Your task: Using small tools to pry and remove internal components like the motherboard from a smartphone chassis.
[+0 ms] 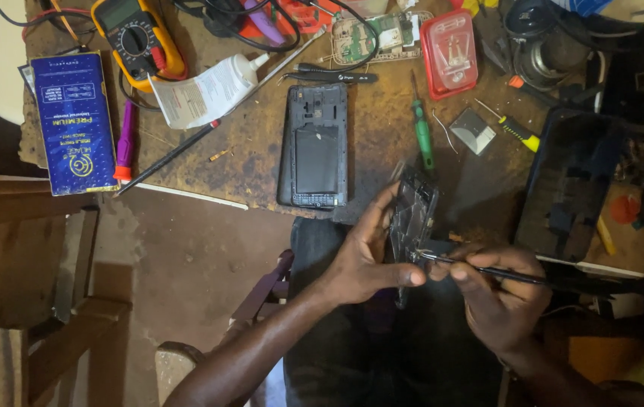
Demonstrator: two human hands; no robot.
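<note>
Right hand pinches tweezers, tips at a phone frame that the left hand grips upright, steadying it; opened phone on the desk at 11 o'clock.

The lower part of the dark phone frame is hidden behind the left hand. The tool in the right hand is partly covered by the fingers. At the upper edge of the frame, the yellow multimeter and the cables are cut off. The right side of the surface is too dark to tell.
</note>
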